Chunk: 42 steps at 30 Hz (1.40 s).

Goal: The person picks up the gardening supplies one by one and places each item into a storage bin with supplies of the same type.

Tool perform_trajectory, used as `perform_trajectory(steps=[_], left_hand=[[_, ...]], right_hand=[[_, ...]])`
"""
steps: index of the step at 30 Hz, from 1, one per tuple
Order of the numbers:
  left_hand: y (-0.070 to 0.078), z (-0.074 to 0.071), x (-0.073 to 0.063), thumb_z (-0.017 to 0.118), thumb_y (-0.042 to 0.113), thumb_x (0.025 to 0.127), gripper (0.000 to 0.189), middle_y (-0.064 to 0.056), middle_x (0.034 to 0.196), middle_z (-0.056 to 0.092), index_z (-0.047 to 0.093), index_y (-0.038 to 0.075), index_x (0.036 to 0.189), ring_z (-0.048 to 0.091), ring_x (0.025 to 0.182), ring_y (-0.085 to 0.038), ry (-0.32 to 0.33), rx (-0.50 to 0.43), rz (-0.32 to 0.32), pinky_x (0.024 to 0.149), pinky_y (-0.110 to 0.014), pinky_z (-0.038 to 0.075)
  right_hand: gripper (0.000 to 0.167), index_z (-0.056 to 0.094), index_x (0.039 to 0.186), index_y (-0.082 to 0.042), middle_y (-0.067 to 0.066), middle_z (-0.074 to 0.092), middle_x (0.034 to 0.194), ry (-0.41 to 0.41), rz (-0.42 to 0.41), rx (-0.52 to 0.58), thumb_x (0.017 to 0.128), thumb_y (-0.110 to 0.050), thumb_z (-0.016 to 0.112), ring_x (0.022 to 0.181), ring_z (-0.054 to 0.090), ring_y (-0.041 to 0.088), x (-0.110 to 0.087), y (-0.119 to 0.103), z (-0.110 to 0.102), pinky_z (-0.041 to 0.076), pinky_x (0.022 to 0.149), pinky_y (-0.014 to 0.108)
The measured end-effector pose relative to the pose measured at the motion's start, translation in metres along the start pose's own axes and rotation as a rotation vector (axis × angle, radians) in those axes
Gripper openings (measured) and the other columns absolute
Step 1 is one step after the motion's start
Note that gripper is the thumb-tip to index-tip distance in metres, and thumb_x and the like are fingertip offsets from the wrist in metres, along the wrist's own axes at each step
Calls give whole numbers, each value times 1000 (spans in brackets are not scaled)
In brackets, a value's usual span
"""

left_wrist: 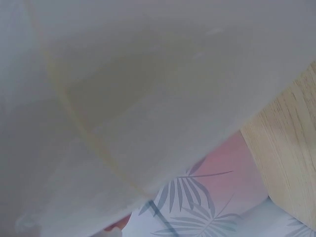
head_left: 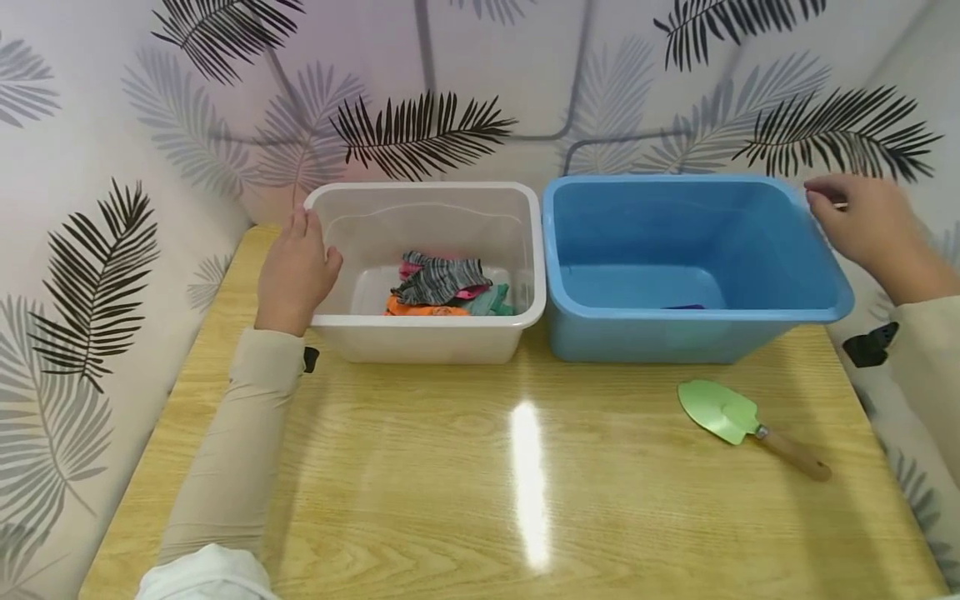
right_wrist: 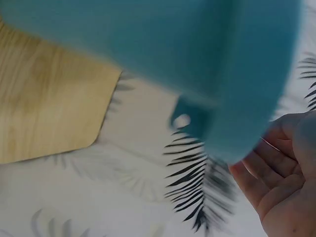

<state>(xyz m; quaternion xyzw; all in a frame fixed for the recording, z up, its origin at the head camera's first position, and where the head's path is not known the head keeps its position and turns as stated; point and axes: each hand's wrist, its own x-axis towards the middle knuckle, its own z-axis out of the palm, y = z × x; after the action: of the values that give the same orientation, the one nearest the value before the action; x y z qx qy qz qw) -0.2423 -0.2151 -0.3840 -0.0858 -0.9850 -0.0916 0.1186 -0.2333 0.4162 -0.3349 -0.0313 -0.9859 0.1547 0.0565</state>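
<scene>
My left hand [head_left: 295, 271] rests at the left rim of a white plastic bin [head_left: 427, 340], its fingers fairly straight and its thumb out over the rim. Inside that bin lies a small pile of cloth pieces: a grey-black streaked one [head_left: 442, 281] on top, with orange, pink and teal ones around it. At the right rim of a blue plastic bin [head_left: 637, 337] is my right hand [head_left: 862, 218], loosely bent. In the right wrist view, that hand's fingertips [right_wrist: 239, 170] are at the edge of the blue rim; whether they touch cannot be told.
A sliver of something dark purple [head_left: 686, 307] shows inside the blue bin, mostly hidden by its front wall. A green trowel [head_left: 718, 410] with a wooden handle lies on the wooden table [head_left: 420, 467], right of centre. Leaf-patterned cloth [head_left: 97, 275] hangs behind and beside the table.
</scene>
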Motion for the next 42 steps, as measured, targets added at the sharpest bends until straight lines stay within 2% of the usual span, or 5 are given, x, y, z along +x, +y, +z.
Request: perform_trajectory(steps=[9,15,20,30,42], left_hand=[[-2,2,-2,46,17,91,58,-35,139,30,31,-19,133,30,130,-43,-8,2,-6,106,-48,26],[-2,1,-2,45,17,92,58,-34,141,28,30,-18,135,29,130,-43,-14,-16,-14,106,-49,26],[-1,2,-2,45,18,92,58,-34,141,28,30,-18,135,29,130,-43,-17,-15,-16,107,-49,25],[-1,2,0,47,17,91,57,-34,140,31,32,-18,134,32,129,-43,14,-9,1,107,-48,26],[-1,1,-1,47,17,91,58,-33,141,28,30,-18,135,29,130,-43,-19,3,-18,107,-48,25]], right_hand=[[55,37,137,7,35,43,128,-41,64,-76,100,-33,30,109,44,54,-2,33,19,36,87,65],[63,28,142,4,37,39,129,-102,80,-115,99,-42,21,116,36,57,-3,32,25,26,95,66],[62,26,143,3,37,40,128,-118,74,-142,100,-40,18,114,37,57,-7,26,24,26,94,67],[54,22,143,6,30,22,144,-81,1,-168,101,-28,23,134,15,45,-9,23,29,10,107,56],[55,13,146,2,27,15,147,-115,-36,-175,101,-27,25,136,9,42,-8,23,29,8,108,54]])
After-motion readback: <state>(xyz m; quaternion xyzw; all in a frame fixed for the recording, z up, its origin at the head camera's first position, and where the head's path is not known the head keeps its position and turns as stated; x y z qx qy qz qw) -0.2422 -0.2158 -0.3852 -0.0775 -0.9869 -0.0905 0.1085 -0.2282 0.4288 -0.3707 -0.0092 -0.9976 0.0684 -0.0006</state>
